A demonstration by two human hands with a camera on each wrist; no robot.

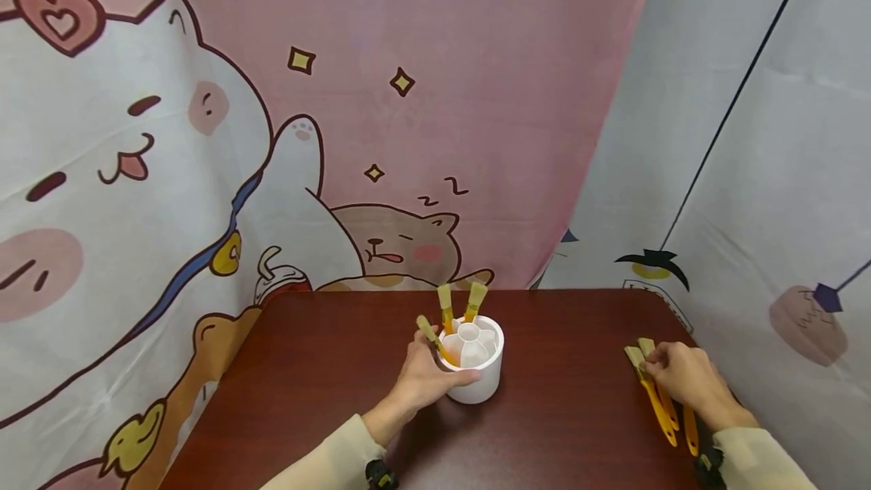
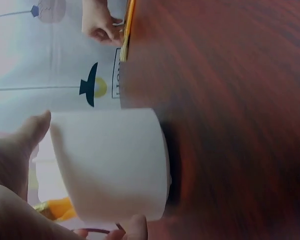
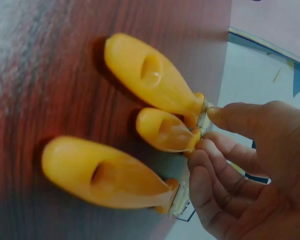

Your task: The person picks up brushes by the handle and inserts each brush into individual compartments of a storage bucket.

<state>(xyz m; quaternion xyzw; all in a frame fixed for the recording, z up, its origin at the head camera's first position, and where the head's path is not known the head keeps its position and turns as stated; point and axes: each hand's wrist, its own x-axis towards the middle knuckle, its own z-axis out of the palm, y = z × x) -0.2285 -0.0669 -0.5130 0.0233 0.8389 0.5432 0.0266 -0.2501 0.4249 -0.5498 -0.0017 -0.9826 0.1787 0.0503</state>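
Observation:
My left hand point(image 1: 423, 378) grips a white round pot point(image 1: 486, 378) by its left side, thumb on the near rim. Inside, the pot has petal-like compartments around a central ring. Three paintbrushes point(image 1: 446, 308) stand in its left and back compartments, bristles up. At the right of the table my right hand point(image 1: 689, 383) pinches the middle one of three yellow-handled paintbrushes point(image 3: 162, 131) near its ferrule. A left brush point(image 3: 150, 75) and a right brush point(image 3: 105, 172) lie on either side. The right brush's bristle end is mostly hidden by the hand in the head view.
The dark red-brown table point(image 1: 565, 399) carries the pot near its middle and the loose brushes at its right edge. A cartoon-printed curtain point(image 1: 517, 112) hangs behind and along both sides, close to the table edges.

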